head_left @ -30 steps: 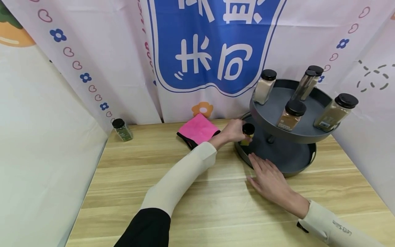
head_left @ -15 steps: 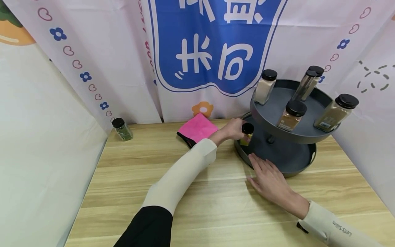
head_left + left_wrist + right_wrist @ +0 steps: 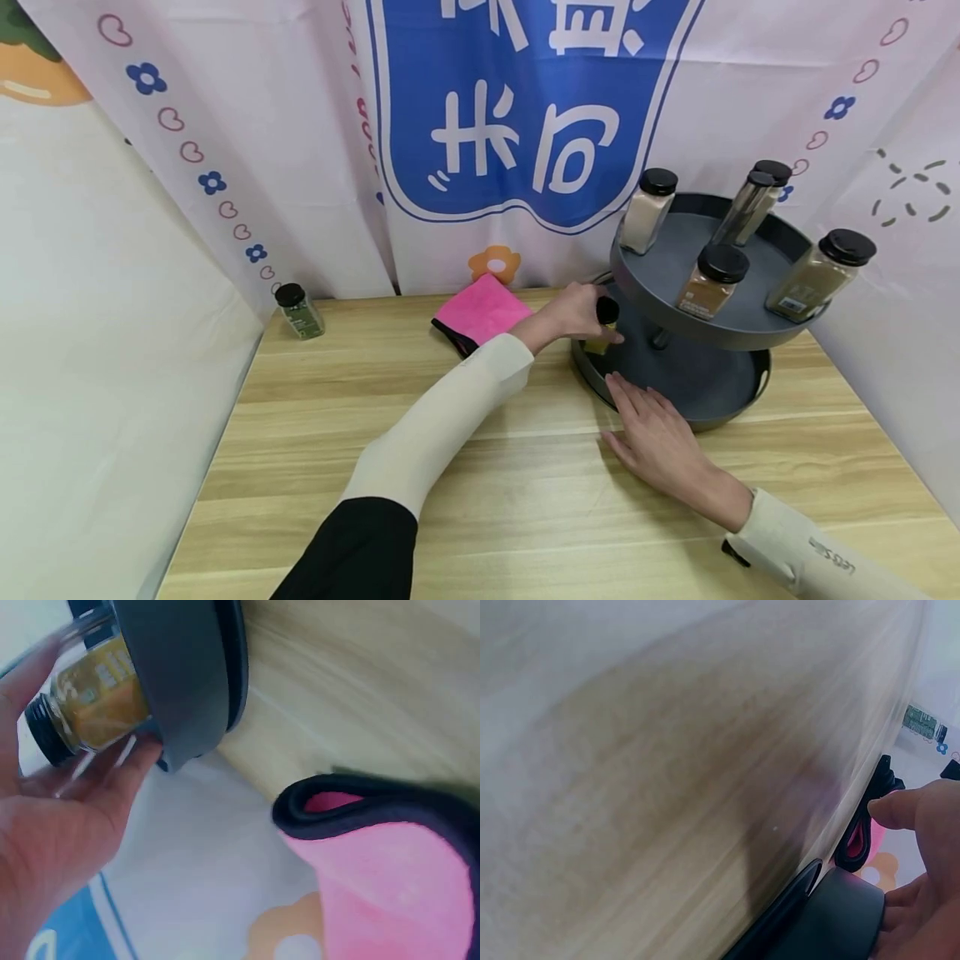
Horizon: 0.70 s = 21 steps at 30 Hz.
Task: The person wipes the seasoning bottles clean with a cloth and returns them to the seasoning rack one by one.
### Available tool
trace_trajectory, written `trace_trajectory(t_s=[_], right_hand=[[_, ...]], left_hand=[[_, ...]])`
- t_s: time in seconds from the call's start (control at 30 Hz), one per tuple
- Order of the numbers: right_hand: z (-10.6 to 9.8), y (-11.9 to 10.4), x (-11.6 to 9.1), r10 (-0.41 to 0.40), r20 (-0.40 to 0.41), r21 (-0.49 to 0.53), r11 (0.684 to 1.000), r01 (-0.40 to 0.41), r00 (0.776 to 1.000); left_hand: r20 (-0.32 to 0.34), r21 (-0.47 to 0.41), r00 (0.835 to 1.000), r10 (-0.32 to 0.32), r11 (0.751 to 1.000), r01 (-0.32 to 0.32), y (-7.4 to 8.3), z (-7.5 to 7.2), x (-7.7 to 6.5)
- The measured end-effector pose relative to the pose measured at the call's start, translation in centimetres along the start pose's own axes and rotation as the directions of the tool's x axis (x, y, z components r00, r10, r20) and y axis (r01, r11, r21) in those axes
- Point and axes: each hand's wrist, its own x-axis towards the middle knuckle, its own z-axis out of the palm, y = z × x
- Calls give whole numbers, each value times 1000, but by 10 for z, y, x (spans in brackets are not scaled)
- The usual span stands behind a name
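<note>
A small jar of yellow spice (image 3: pixel 105 701) with a black lid stands inside the lower tier of a dark grey two-tier turntable tray (image 3: pixel 697 392), near its left rim. My left hand (image 3: pixel 573 312) is around this jar. Its fingers and thumb look spread on either side, with a gap visible below the jar in the left wrist view (image 3: pixel 75 832). My right hand (image 3: pixel 660 442) lies with straight fingers against the lower tier's front rim, holding nothing. In the right wrist view, part of that hand (image 3: pixel 930 855) shows beside the dark tray wall (image 3: pixel 840 907).
A green herb jar (image 3: pixel 300 312) sits at the table's back left. A folded pink cloth (image 3: pixel 483 312) with black edging lies left of the tray. Several jars, such as a brown spice jar (image 3: pixel 708 283), stand on the upper tier (image 3: pixel 678 225), which overhangs the lower one.
My left hand's fingers have spread a little away from the yellow jar, one fingertip now reaching past its right side. My right hand stays in place at the rim.
</note>
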Motion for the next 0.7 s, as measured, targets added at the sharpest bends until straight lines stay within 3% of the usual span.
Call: trace_trajectory(t_s=[0.2,0.43,0.7], right_hand=[[1,1,0,0,5,3,1000,0,1000],[3,1,0,-14,-21,6,1000,14,1000],[3,1,0,-24,-40,1,1000,24,999]], left_hand=[[-67,102,995,-79,991,86,17,-2,-5],[-151,237,978,-142,956,175,28,2,-4],[-150,204,976,-156,961,185,29,3,-2]])
